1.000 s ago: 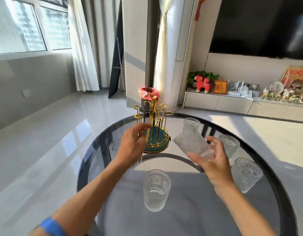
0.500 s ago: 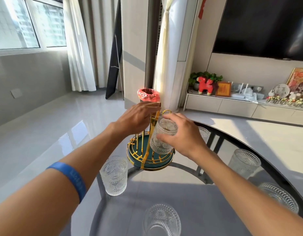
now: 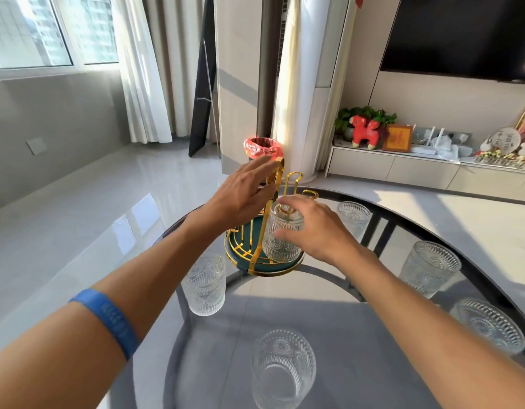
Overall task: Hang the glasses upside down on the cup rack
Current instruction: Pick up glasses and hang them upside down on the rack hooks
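Cup rack (image 3: 257,246): gold wire on a teal base, on the table (image 3: 226,364); one glass (image 3: 280,243) sits upside down over a peg
Right hand (image 3: 314,228): fingers curled round this glass, grasping it
Left hand (image 3: 243,197): straight fingers rest on the rack handle; not clenched
Around: five upright glasses (image 3: 205,287) stand empty, apart from the rack
Behind: pink-lined bin (image 3: 259,147)

The right hand (image 3: 311,228) grips an inverted glass (image 3: 277,246) on the rack (image 3: 285,268) (left hand (image 3: 240,196) touches its handle); five upright glasses (image 3: 206,287) dot the bench (image 3: 344,335).
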A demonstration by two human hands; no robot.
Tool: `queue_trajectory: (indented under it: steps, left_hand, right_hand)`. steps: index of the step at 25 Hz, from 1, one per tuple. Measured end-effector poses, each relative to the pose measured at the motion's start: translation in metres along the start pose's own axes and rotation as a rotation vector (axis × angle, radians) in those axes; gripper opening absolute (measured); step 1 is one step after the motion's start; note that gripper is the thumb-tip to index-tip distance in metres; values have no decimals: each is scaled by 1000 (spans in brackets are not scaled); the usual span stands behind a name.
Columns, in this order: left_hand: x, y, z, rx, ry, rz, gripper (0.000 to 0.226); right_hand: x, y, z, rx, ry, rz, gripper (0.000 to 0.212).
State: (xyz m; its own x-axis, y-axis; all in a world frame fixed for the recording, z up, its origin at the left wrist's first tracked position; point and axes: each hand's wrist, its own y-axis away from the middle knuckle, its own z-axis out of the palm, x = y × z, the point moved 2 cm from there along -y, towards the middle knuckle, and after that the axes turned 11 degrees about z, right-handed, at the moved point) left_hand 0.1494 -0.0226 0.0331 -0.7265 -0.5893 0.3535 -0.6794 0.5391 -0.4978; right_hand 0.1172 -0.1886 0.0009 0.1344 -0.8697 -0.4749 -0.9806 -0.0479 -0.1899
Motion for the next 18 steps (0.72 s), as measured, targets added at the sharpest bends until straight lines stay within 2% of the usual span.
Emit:
queue_trajectory:
  steps: [2,3,5,7,9,13,16,18]
  left_hand:
    - [7,36,-7,120,-48,-133,55]
    - [8,59,-9,107,-117,-199,62]
    - [6,105,-7,-103,-238,-347,85]
    - [3,136,-1,-311,-255,-471,102]
    - [0,146,6,-354,-251,-506,104]
    - [5,149,0,-190,-267,-516,88]
    - [26,146,-12,68,-112,-306,80]
    - [47,137,-19,220,7,-126,76]
  right_hand:
    - [2,16,1,72,-25,-4,60]
    - [4,27,2,150,-89,-12,57]
    - [7,52,8,261,-265,-14,47]
    - [5,73,19,249,-361,-3,39]
    - [3,89,26,232,-352,-8,36]
    - [-2,107,24,204,-409,64,28]
    - [-11,111,14,92,-629,288,23]
    - [-20,109,9,-126,-866,497,35]
